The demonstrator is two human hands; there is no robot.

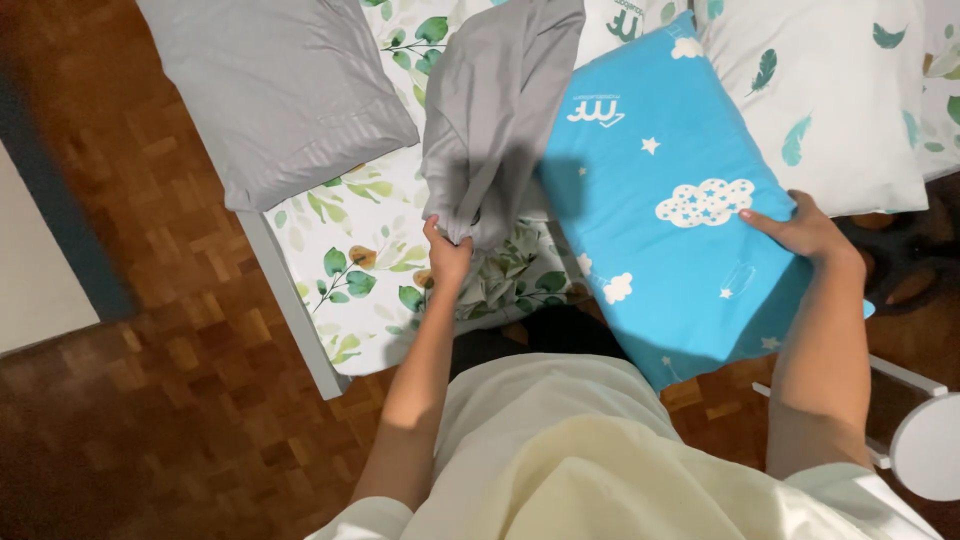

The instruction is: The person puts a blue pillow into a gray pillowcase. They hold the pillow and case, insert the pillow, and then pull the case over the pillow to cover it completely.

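A bright blue pillow point(660, 190) printed with white clouds and stars lies tilted across the bed edge. My right hand point(800, 230) grips its right side. My left hand point(447, 250) pinches the lower edge of a loose grey pillowcase point(495, 110), which hangs crumpled just left of the blue pillow and touches it.
A grey pillow point(285, 85) lies at the upper left on the leaf-print sheet point(350, 250). A white pillow with green feathers point(840, 100) sits at the upper right. The white bed frame point(295, 310) borders the wooden parquet floor point(160, 380). A round white object point(930, 445) is at the lower right.
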